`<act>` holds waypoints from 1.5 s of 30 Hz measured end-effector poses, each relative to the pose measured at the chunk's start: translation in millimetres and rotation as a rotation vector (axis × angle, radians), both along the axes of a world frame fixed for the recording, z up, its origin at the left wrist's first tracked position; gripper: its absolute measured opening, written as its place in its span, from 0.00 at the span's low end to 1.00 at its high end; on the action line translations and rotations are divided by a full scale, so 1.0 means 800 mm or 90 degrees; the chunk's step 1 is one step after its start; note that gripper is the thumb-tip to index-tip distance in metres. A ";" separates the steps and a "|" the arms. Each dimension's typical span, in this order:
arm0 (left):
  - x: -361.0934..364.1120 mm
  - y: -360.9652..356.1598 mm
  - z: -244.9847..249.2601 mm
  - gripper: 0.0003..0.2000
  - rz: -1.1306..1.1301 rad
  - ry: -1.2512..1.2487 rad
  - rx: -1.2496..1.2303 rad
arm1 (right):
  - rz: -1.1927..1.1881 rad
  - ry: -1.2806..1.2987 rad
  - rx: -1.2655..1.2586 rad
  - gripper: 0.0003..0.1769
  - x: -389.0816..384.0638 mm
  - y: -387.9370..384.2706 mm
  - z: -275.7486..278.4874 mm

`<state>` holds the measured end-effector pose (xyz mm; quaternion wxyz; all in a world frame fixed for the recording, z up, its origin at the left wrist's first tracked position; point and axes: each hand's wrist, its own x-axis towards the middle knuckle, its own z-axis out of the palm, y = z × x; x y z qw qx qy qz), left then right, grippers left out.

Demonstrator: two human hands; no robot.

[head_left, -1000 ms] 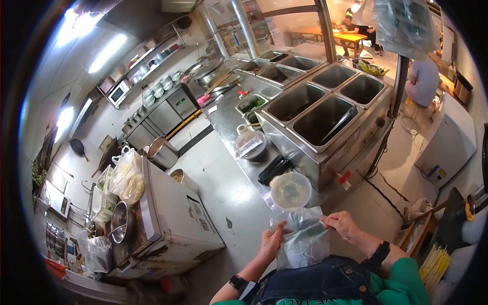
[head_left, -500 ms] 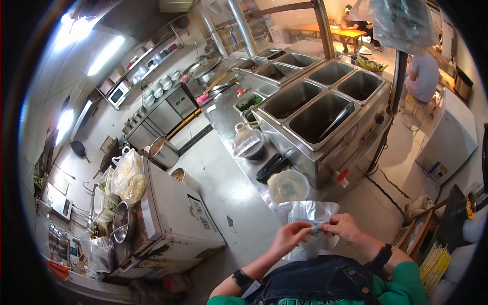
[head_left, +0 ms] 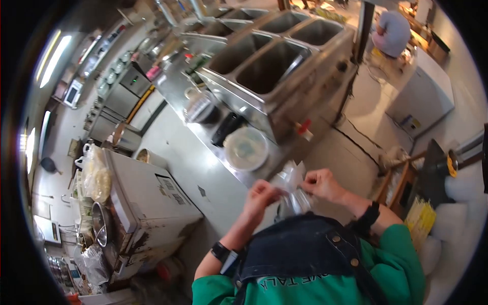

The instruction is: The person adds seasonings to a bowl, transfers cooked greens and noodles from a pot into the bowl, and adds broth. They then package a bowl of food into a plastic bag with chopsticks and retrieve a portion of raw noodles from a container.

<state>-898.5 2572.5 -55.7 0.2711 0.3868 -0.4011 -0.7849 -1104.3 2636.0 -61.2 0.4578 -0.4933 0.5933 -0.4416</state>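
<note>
In front of my apron I hold a clear plastic bag [head_left: 292, 179], which looks crumpled and gathered at its neck. My left hand [head_left: 262, 197] pinches it from the left side. My right hand [head_left: 323, 184] pinches the opposite side with thumb and fingers. Just beyond the bag, a round translucent tub [head_left: 246, 148] stands at the counter's near corner. A black object [head_left: 228, 129], too blurred to name, lies behind the tub. Farther along sits a round lidded container [head_left: 201, 107].
Steel wells [head_left: 273, 65] rise from the counter, with a red-handled valve [head_left: 304, 128] below. On the left stands a rusty white freezer [head_left: 152, 195] bearing bags and a metal bowl [head_left: 101, 223]. A seated person [head_left: 392, 33] is beyond, near a white cabinet [head_left: 421, 94].
My view has turned down and to the right. The bag was spread wide and flat between my hands; now it is bunched narrower, and my hands sit slightly farther apart.
</note>
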 end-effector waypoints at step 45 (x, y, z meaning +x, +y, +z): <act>0.172 -0.201 -0.025 0.05 0.217 -0.103 -0.028 | -0.262 -0.247 0.247 0.19 0.047 -0.076 -0.036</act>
